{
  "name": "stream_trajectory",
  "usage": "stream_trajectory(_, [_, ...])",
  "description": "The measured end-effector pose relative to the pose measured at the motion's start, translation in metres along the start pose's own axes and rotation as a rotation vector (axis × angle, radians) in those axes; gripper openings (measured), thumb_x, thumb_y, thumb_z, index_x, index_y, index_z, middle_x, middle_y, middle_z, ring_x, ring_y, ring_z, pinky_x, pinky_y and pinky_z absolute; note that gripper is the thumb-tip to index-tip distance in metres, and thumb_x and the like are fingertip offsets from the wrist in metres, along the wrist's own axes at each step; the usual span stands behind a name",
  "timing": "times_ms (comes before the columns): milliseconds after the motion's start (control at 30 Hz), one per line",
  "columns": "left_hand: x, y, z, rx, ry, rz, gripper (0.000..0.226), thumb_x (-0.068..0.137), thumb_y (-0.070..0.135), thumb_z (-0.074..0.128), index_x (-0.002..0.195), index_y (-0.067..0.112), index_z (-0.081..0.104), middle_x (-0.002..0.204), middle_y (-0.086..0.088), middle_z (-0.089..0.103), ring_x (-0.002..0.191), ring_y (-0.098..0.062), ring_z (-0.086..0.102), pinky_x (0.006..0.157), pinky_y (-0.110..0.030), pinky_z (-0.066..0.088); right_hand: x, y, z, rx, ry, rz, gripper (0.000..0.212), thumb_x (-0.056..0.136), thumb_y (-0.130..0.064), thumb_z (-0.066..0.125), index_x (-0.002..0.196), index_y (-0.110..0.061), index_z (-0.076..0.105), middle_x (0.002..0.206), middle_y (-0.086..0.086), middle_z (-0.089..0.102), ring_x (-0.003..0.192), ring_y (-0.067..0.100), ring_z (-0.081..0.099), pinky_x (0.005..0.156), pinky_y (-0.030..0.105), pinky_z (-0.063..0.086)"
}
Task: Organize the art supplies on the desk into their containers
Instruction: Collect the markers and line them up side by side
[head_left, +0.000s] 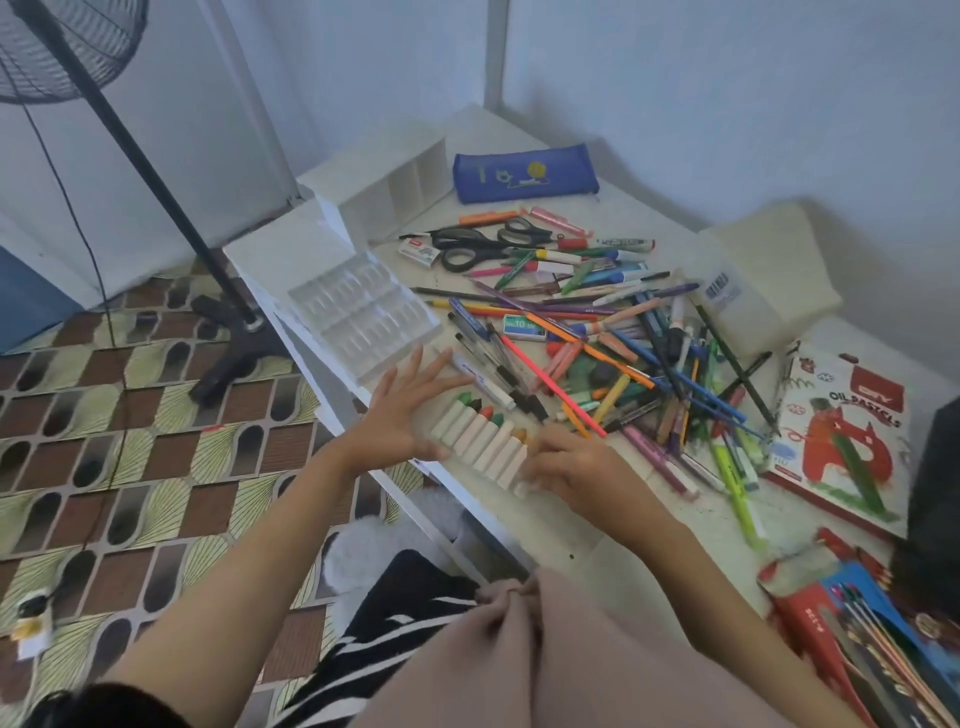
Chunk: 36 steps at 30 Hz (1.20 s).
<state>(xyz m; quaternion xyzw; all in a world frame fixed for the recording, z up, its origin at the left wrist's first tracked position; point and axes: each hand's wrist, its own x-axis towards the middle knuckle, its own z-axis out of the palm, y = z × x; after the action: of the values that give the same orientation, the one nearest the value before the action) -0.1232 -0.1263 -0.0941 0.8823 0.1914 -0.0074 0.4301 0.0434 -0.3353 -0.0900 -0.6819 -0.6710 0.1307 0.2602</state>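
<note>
A row of several oil pastels (480, 439) in pale wrappers lies side by side near the desk's front-left edge. My left hand (402, 410) has its fingers spread straight and touches the row's left end. My right hand (571, 465) rests with curled fingers against the row's right end; I cannot tell whether it pinches a pastel. A clear plastic pastel tray (358, 312) lies just behind my left hand. A big heap of pens, markers and pencils (613, 332) covers the desk's middle. The oil pastel box (841, 431) lies at the right.
A blue pencil case (524, 174) and a white desk organiser (395, 182) stand at the back. Black scissors (483, 244) lie behind the heap. A clear tub (737, 301) sits at the right, a coloured pencil box (852, 618) at the near right. A fan stand (228, 322) is on the floor left.
</note>
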Motion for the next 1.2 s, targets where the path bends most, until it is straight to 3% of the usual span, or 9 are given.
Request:
stream_trajectory(133, [-0.001, -0.001, 0.0, -0.003, 0.001, 0.02, 0.095, 0.049, 0.081, 0.057, 0.136, 0.051, 0.031, 0.157, 0.021, -0.001, 0.141, -0.001, -0.022, 0.111, -0.034, -0.019, 0.003, 0.0, -0.002, -0.037, 0.039, -0.022, 0.02, 0.07, 0.003, 0.075, 0.075, -0.016, 0.068, 0.085, -0.003, 0.063, 0.081, 0.016, 0.058, 0.058, 0.036, 0.054])
stream_trajectory(300, [0.0, -0.001, 0.0, 0.001, 0.004, 0.015, 0.086, 0.056, 0.065, 0.058, 0.136, 0.05, 0.031, 0.156, 0.022, -0.001, 0.14, 0.0, -0.023, 0.112, -0.037, -0.019, 0.009, -0.002, -0.01, -0.041, -0.023, -0.026, 0.016, 0.07, -0.003, 0.078, 0.074, -0.017, 0.071, 0.088, -0.001, 0.059, 0.078, 0.013, 0.057, 0.057, 0.034, 0.054])
stream_trajectory(367, [-0.001, -0.002, 0.001, -0.002, 0.008, 0.013, 0.086, 0.056, 0.063, 0.058, 0.137, 0.048, 0.032, 0.156, 0.022, -0.002, 0.14, 0.0, -0.023, 0.113, -0.038, -0.019, 0.019, 0.001, -0.023, 0.028, -0.033, -0.022, 0.005, 0.077, -0.012, 0.073, 0.08, -0.016, 0.073, 0.09, -0.003, 0.06, 0.081, 0.01, 0.057, 0.066, 0.029, 0.054])
stream_trajectory(433, [-0.002, -0.002, 0.002, -0.011, 0.005, 0.016, 0.087, 0.056, 0.067, 0.056, 0.138, 0.047, 0.032, 0.156, 0.022, -0.002, 0.14, -0.001, -0.023, 0.113, -0.039, -0.019, 0.037, 0.008, -0.04, 0.032, -0.01, -0.003, 0.009, 0.082, -0.018, 0.066, 0.086, -0.015, 0.074, 0.091, -0.005, 0.06, 0.084, 0.008, 0.056, 0.073, 0.026, 0.051])
stream_trajectory(633, [0.0, 0.0, 0.001, -0.005, 0.011, 0.015, 0.085, 0.054, 0.063, 0.052, 0.136, 0.051, 0.032, 0.156, 0.021, -0.001, 0.141, -0.003, -0.023, 0.114, -0.044, -0.018, 0.117, 0.074, -0.091, -0.092, 0.063, 0.268, 0.015, 0.085, -0.007, 0.065, 0.095, -0.016, 0.071, 0.099, -0.002, 0.06, 0.084, 0.017, 0.059, 0.079, 0.037, 0.05])
stream_trajectory(833, [0.002, -0.004, 0.001, -0.001, 0.005, 0.018, 0.081, 0.056, 0.057, 0.056, 0.131, 0.064, 0.027, 0.156, 0.023, -0.002, 0.141, -0.003, -0.024, 0.113, -0.048, -0.018, 0.18, 0.109, -0.094, -0.26, 0.076, 0.408, 0.019, 0.089, -0.008, 0.057, 0.104, -0.01, 0.068, 0.109, 0.009, 0.067, 0.092, 0.025, 0.064, 0.084, 0.037, 0.052])
stream_trajectory(900, [0.003, -0.005, 0.0, 0.0, 0.008, 0.022, 0.082, 0.057, 0.057, 0.056, 0.134, 0.061, 0.028, 0.156, 0.023, -0.001, 0.141, -0.003, -0.023, 0.113, -0.048, -0.017, 0.191, 0.111, -0.087, -0.328, 0.054, 0.426, 0.016, 0.089, -0.008, 0.055, 0.099, -0.011, 0.068, 0.101, 0.009, 0.067, 0.091, 0.028, 0.064, 0.083, 0.04, 0.053])
stream_trajectory(1033, [0.002, -0.004, -0.001, 0.002, 0.002, 0.015, 0.083, 0.056, 0.056, 0.055, 0.136, 0.052, 0.032, 0.156, 0.022, -0.002, 0.141, -0.003, -0.023, 0.113, -0.047, -0.017, 0.195, 0.114, -0.071, -0.538, -0.01, 0.403, 0.015, 0.089, -0.006, 0.054, 0.075, -0.009, 0.059, 0.079, 0.007, 0.058, 0.076, 0.029, 0.063, 0.065, 0.033, 0.05])
stream_trajectory(1200, [0.001, -0.004, 0.0, -0.001, 0.003, 0.018, 0.086, 0.056, 0.056, 0.054, 0.138, 0.049, 0.032, 0.156, 0.022, -0.003, 0.14, -0.001, -0.024, 0.113, -0.045, -0.018, 0.186, 0.11, -0.068, -0.509, 0.111, 0.35, 0.01, 0.088, -0.015, 0.059, 0.091, -0.011, 0.067, 0.097, 0.005, 0.062, 0.092, 0.025, 0.059, 0.073, 0.035, 0.05])
